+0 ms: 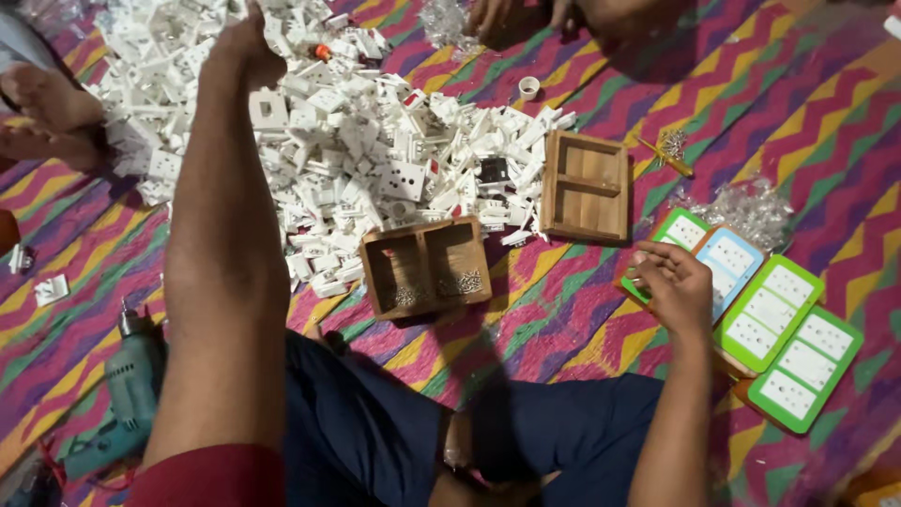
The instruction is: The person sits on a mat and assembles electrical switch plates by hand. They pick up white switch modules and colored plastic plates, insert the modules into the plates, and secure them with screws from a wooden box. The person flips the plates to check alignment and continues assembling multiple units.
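Left of the screw tray [427, 268] we see a drill [127, 390] on the mat. Our left hand [246, 52] reaches into the white parts pile [357, 141] beyond the tray; we cannot tell its grip. Right of the tray, our right hand [674, 286] rests curled, fingers together, on the green plates [770, 324].
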